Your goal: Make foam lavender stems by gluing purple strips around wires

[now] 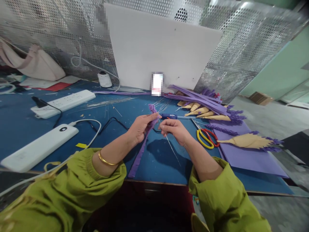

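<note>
My left hand (140, 128) pinches a small purple paper flower head (152, 108) between thumb and fingers. From below that grip a long fringed strip of purple paper (139, 156) hangs down to the table's front edge. Close beside it, my right hand (175, 130) is closed on a thin wire stem (172, 149), which slants down to the right over the table. The wire's upper end runs toward the flower head; whether they are joined is hidden by my fingers. Just behind my hands lies a blue glue gun (169, 116).
Right of my hands lie scissors (205, 140) with red and yellow handles, purple paper sheets (251, 161) and a wrapped lavender bunch (248, 141). A power strip (65, 103) and white power bank (41, 146) with cables are at left. A phone (157, 84) leans on a white board (161, 48).
</note>
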`<state>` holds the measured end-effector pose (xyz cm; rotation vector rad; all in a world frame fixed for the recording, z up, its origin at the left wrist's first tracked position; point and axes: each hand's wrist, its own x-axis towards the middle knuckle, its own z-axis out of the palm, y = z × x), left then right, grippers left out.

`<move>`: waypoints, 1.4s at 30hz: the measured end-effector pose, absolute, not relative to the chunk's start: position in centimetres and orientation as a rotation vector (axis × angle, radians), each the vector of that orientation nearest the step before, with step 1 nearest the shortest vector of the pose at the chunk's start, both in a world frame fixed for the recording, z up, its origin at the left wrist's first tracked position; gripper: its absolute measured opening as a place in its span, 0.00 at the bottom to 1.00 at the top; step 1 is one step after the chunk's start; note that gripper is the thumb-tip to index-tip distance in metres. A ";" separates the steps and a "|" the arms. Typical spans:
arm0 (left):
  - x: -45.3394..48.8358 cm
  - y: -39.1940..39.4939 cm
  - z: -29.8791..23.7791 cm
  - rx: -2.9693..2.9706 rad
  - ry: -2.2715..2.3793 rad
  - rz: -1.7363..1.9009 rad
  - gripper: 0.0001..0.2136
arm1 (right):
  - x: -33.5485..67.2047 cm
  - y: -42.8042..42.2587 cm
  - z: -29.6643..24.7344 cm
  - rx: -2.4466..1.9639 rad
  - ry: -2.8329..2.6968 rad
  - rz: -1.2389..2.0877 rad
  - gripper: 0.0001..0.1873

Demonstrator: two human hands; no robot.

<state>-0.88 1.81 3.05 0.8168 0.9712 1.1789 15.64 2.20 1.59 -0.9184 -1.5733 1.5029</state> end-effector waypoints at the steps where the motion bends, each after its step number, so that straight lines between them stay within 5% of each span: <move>1: -0.9 1.8 3.1 0.822 0.964 1.170 0.17 | 15.7 2.2 1.6 -0.910 -1.569 1.495 0.11; 17: -2.0 3.0 2.9 0.910 0.940 1.092 0.16 | 16.6 3.0 1.6 -0.933 -1.646 1.542 0.14; 24: -2.0 3.2 2.7 0.830 1.065 1.090 0.13 | 20.2 6.5 0.4 -1.786 -1.601 0.436 0.20; 28: -1.9 3.2 2.5 0.856 1.082 1.054 0.12 | 21.0 7.7 -0.7 -2.074 -1.706 0.383 0.27; 37: -2.0 3.4 1.9 0.858 1.070 1.072 0.14 | 20.1 8.1 -1.9 -1.796 -1.338 0.866 0.19; 42: -2.2 4.1 1.8 0.789 1.069 1.172 0.12 | 19.4 7.2 -0.3 -1.418 -1.169 0.526 0.15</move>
